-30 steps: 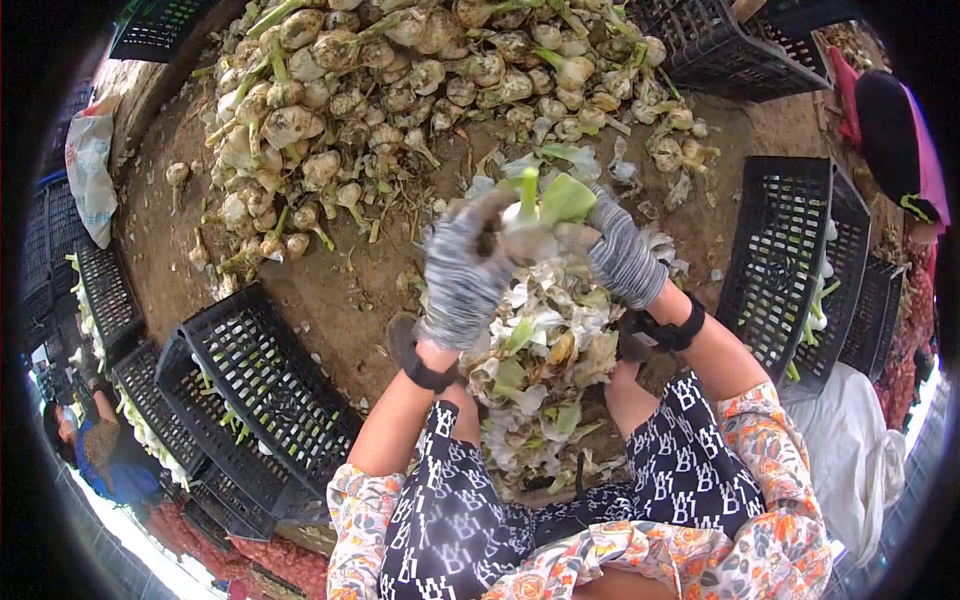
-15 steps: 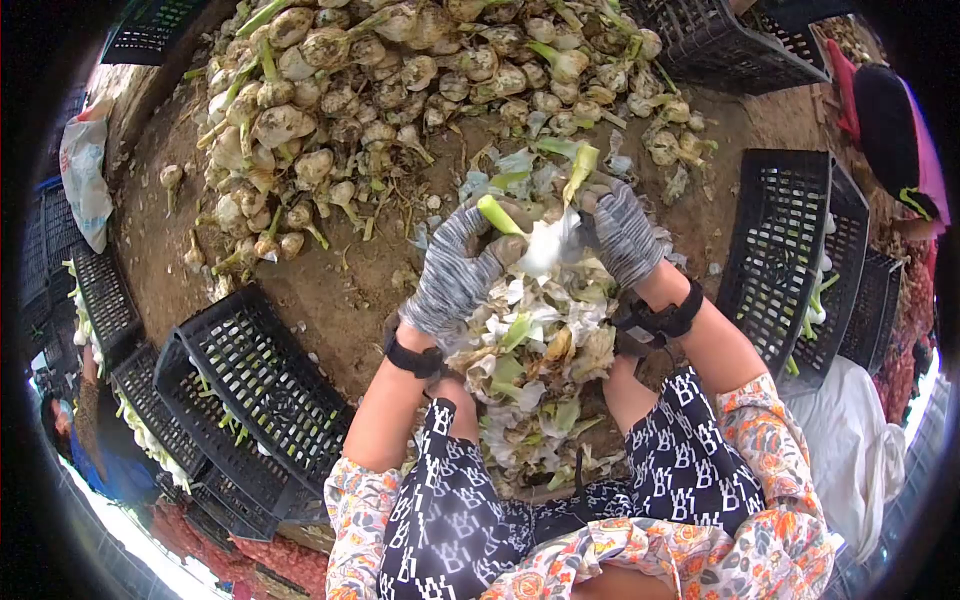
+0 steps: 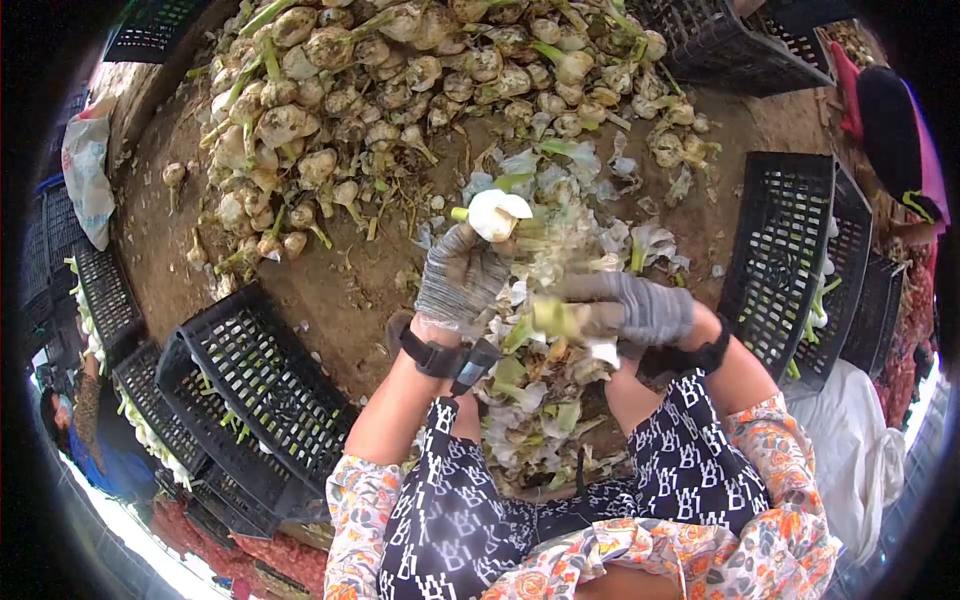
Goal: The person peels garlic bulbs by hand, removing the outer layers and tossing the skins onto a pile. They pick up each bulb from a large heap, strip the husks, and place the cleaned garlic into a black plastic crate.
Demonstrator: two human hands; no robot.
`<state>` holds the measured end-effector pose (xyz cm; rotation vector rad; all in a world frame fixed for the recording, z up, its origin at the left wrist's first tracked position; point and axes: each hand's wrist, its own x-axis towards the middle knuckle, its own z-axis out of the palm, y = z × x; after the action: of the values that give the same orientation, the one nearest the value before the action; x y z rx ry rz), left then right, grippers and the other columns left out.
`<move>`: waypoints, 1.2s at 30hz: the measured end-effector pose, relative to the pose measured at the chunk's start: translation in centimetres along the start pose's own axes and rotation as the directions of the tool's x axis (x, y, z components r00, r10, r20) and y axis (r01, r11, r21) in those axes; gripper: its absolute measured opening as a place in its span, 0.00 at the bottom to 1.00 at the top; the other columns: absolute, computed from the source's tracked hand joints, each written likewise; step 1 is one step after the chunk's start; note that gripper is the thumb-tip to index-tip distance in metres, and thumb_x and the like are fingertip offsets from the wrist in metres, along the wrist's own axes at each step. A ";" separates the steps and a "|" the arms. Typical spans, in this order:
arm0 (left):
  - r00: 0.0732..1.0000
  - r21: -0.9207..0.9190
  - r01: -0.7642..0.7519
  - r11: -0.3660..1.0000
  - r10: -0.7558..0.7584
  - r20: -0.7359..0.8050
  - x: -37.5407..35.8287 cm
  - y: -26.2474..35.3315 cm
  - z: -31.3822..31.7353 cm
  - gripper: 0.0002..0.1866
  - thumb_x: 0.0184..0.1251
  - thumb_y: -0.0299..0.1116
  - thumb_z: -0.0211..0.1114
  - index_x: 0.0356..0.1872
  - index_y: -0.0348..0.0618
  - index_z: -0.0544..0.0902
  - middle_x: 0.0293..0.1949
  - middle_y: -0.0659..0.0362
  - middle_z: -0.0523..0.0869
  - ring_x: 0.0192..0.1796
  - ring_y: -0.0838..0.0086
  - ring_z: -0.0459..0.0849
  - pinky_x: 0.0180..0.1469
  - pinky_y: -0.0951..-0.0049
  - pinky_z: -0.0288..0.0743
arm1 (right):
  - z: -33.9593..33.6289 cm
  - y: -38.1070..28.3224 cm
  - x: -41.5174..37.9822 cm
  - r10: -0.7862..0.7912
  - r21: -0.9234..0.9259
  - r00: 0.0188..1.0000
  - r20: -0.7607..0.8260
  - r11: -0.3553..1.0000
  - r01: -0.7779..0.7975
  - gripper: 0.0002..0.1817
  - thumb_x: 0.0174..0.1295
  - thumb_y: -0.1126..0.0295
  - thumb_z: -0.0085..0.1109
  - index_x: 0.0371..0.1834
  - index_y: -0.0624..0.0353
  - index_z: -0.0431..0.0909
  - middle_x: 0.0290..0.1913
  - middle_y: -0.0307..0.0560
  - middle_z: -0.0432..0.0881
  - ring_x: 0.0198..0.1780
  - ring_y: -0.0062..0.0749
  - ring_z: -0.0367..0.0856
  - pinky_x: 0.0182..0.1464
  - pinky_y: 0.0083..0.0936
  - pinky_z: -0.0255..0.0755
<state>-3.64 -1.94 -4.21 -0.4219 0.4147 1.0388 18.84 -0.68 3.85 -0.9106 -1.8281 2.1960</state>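
Note:
My left hand [image 3: 463, 280], in a grey striped glove, grips a white peeled garlic bulb [image 3: 494, 215] with a short green stem pointing left. Its fingers are closed around the underside of the bulb. To the right and a bit lower is my right hand [image 3: 625, 310], blurred by motion, its fingers pointing left beside a yellow-green stem piece [image 3: 553, 318]. Whether the fingers hold that piece is unclear. Beneath both hands lies a heap of peeled skins and leaves [image 3: 535, 390] between my legs.
A large pile of unpeeled garlic [image 3: 400, 90] covers the ground ahead. Black crates stand at the left [image 3: 260, 385], right [image 3: 785, 250] and upper right [image 3: 735, 45]. A white sack [image 3: 850, 430] lies lower right. Other people are at the left [image 3: 95, 430] and right [image 3: 900, 150] edges.
My hands have moved apart. The bulb, earlier between them, is now in my left hand, its white surface exposed. My right hand has moved down, with blurred skin pieces near it.

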 end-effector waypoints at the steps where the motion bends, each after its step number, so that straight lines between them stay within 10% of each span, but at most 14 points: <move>1: 1.000 -0.041 0.007 0.999 -0.007 0.014 -0.3 -0.3 0.5 0.20 0.57 0.24 0.59 0.52 0.32 0.69 0.48 0.46 0.77 0.47 0.61 0.78 0.46 0.70 0.79 | -0.4 -1.5 0.0 0.078 -0.081 0.996 -0.043 0.993 -0.081 0.29 0.55 0.55 0.60 0.57 0.59 0.70 0.51 0.55 0.74 0.59 0.43 0.68 0.59 0.38 0.63; 7: 0.988 -0.065 0.152 0.986 -0.151 0.014 -0.4 -1.2 1.6 0.19 0.60 0.26 0.58 0.52 0.32 0.70 0.47 0.47 0.78 0.46 0.62 0.80 0.45 0.70 0.79 | -0.9 -1.3 3.2 -0.220 -0.423 0.772 -0.597 0.903 -0.070 0.29 0.50 0.54 0.64 0.51 0.60 0.71 0.37 0.53 0.78 0.34 0.40 0.78 0.39 0.31 0.73; 10: 0.992 0.025 0.121 0.992 -0.120 -0.030 -0.4 -1.2 1.7 0.18 0.62 0.29 0.57 0.52 0.33 0.70 0.48 0.47 0.79 0.47 0.63 0.81 0.46 0.72 0.79 | -0.2 0.2 4.9 -0.252 -0.299 0.751 -0.611 0.951 0.076 0.24 0.53 0.59 0.62 0.48 0.62 0.71 0.35 0.50 0.79 0.32 0.34 0.79 0.35 0.27 0.73; 11: 0.995 0.084 0.080 0.993 -0.075 -0.068 -0.6 -1.4 1.7 0.18 0.62 0.29 0.57 0.52 0.33 0.71 0.47 0.48 0.79 0.46 0.63 0.81 0.46 0.73 0.79 | -0.3 -0.4 3.6 0.000 0.160 0.848 -0.529 0.982 0.100 0.20 0.55 0.64 0.59 0.48 0.61 0.70 0.33 0.49 0.79 0.30 0.29 0.78 0.33 0.23 0.73; 14: 1.000 0.270 0.005 0.963 -0.004 -0.005 -0.3 -2.1 2.8 0.18 0.61 0.32 0.59 0.50 0.33 0.72 0.44 0.50 0.81 0.44 0.65 0.82 0.45 0.75 0.79 | -0.8 -1.7 2.9 0.094 0.822 0.936 -0.339 0.514 0.245 0.19 0.55 0.69 0.58 0.49 0.60 0.67 0.31 0.46 0.78 0.31 0.28 0.78 0.31 0.19 0.73; 18: 0.922 0.774 -0.252 0.581 0.387 0.010 0.3 -3.1 5.0 0.18 0.61 0.35 0.61 0.47 0.34 0.74 0.41 0.52 0.82 0.43 0.69 0.83 0.43 0.76 0.79 | -1.3 -1.4 1.9 -0.094 0.969 0.971 -0.221 -0.131 0.208 0.19 0.56 0.69 0.52 0.51 0.61 0.67 0.30 0.41 0.72 0.25 0.26 0.72 0.28 0.19 0.72; 19: 0.912 0.834 -0.246 0.494 0.410 0.025 0.9 -2.7 4.1 0.16 0.66 0.37 0.57 0.48 0.37 0.75 0.39 0.58 0.83 0.35 0.77 0.82 0.30 0.83 0.77 | -1.8 -1.5 1.4 -0.080 0.943 0.939 -0.334 -0.036 0.332 0.19 0.56 0.68 0.52 0.51 0.61 0.67 0.29 0.39 0.69 0.24 0.26 0.68 0.27 0.19 0.71; 22: 0.943 0.468 -0.171 0.867 0.282 -0.178 0.1 -2.2 4.6 0.15 0.67 0.37 0.54 0.48 0.37 0.75 0.38 0.57 0.83 0.33 0.76 0.82 0.29 0.80 0.79 | -3.6 -3.5 0.4 0.043 0.696 0.823 -0.567 0.560 0.450 0.18 0.54 0.65 0.58 0.47 0.62 0.72 0.36 0.45 0.74 0.38 0.30 0.74 0.32 0.28 0.74; 24: 0.968 0.253 -0.059 0.966 0.118 -0.222 -0.3 -1.6 4.0 0.13 0.66 0.33 0.53 0.47 0.36 0.74 0.35 0.56 0.82 0.31 0.74 0.82 0.32 0.77 0.81 | -2.4 -2.8 2.3 -0.276 -0.012 0.634 -0.723 0.922 0.388 0.16 0.53 0.67 0.59 0.44 0.62 0.74 0.38 0.45 0.76 0.41 0.32 0.76 0.36 0.30 0.75; 29: 0.977 0.068 0.067 0.995 -0.051 -0.208 -0.6 -2.1 2.6 0.15 0.63 0.32 0.55 0.47 0.33 0.73 0.36 0.52 0.82 0.31 0.70 0.83 0.34 0.76 0.83 | -1.5 -0.2 3.9 -0.598 -0.777 0.721 -0.352 0.616 0.131 0.16 0.52 0.73 0.62 0.46 0.61 0.75 0.39 0.42 0.79 0.37 0.32 0.79 0.39 0.29 0.76; 31: 0.982 0.182 0.021 0.983 0.014 -0.189 -0.7 -2.6 2.7 0.17 0.63 0.33 0.57 0.48 0.33 0.73 0.37 0.50 0.83 0.32 0.69 0.84 0.34 0.76 0.83 | -1.2 0.5 3.7 -0.216 -0.128 0.741 -0.636 0.976 0.174 0.15 0.55 0.71 0.61 0.45 0.61 0.75 0.39 0.42 0.79 0.37 0.30 0.80 0.39 0.25 0.77; 32: 0.983 0.177 0.025 0.984 0.008 -0.186 -0.7 -2.5 2.8 0.17 0.62 0.33 0.58 0.48 0.34 0.73 0.38 0.50 0.83 0.33 0.69 0.84 0.34 0.76 0.83 | -1.1 0.6 3.6 0.025 0.248 0.758 -0.652 0.952 0.182 0.14 0.56 0.70 0.61 0.45 0.61 0.75 0.39 0.42 0.79 0.37 0.30 0.80 0.38 0.24 0.77; 33: 0.983 0.169 0.029 0.985 0.003 -0.182 -0.7 -2.5 3.2 0.17 0.62 0.33 0.58 0.48 0.34 0.73 0.38 0.51 0.83 0.33 0.69 0.84 0.34 0.76 0.83 | -1.3 0.1 3.6 0.196 0.717 0.809 -0.554 0.607 0.344 0.12 0.59 0.69 0.58 0.44 0.61 0.74 0.37 0.42 0.79 0.35 0.26 0.80 0.39 0.20 0.78; 36: 0.982 0.134 0.043 0.990 -0.017 -0.188 -0.9 -2.2 3.4 0.15 0.62 0.33 0.59 0.46 0.35 0.75 0.39 0.52 0.83 0.33 0.69 0.84 0.34 0.75 0.82 | -1.9 0.6 3.2 0.254 0.725 0.770 -0.585 0.590 0.356 0.14 0.60 0.67 0.57 0.46 0.62 0.73 0.38 0.43 0.79 0.34 0.24 0.79 0.37 0.19 0.77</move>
<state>-1.69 -1.83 -0.61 -0.4016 0.6422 0.9376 17.44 2.23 1.98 -1.1145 -0.3935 1.9343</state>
